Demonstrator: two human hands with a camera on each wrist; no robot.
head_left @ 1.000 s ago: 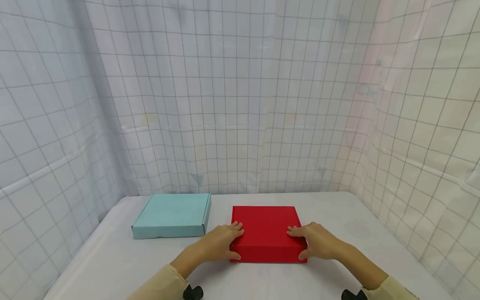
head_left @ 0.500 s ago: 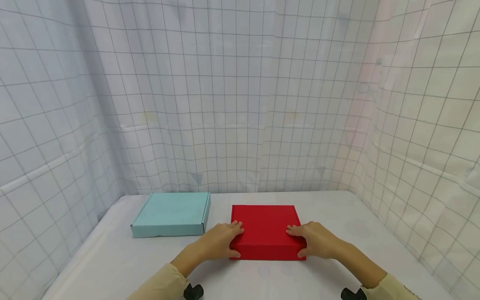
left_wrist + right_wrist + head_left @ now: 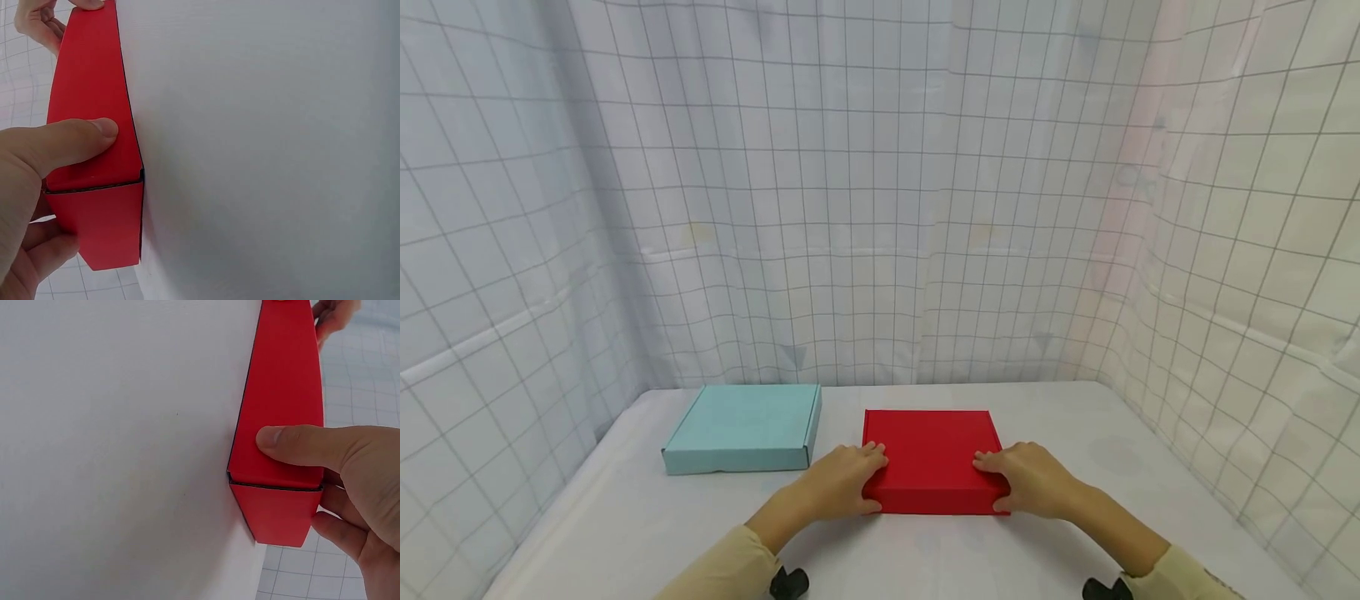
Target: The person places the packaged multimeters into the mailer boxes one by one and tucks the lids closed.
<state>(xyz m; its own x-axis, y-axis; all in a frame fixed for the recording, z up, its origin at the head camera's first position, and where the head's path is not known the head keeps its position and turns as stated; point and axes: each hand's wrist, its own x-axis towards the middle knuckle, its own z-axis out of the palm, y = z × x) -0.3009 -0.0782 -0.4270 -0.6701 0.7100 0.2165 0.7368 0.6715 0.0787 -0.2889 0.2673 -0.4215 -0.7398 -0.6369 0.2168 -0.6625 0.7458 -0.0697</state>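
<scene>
A flat red cardboard box (image 3: pixel 932 454) lies closed on the white table in the head view, between both hands. My left hand (image 3: pixel 841 483) grips its front left corner, and my right hand (image 3: pixel 1034 482) holds the front right corner. On each side the fingertips lie over the lid's edge while the thumb presses the front face. The left wrist view shows the left thumb (image 3: pixel 81 140) flat on that face, with other fingers behind the box's end panel (image 3: pixel 103 222). In the right wrist view the right thumb (image 3: pixel 300 445) presses likewise, its fingers partly hidden by the box.
Left of the red box, a larger-looking light teal box (image 3: pixel 745 425) lies closed near the back of the table (image 3: pixel 940 558). Hanging white cloth (image 3: pixel 880 208) with a grid pattern encloses the back and both sides.
The red box's lower front edge has risen slightly in the head view, and both thumbs with it; its front face looks shorter. The teal box has stayed in place.
</scene>
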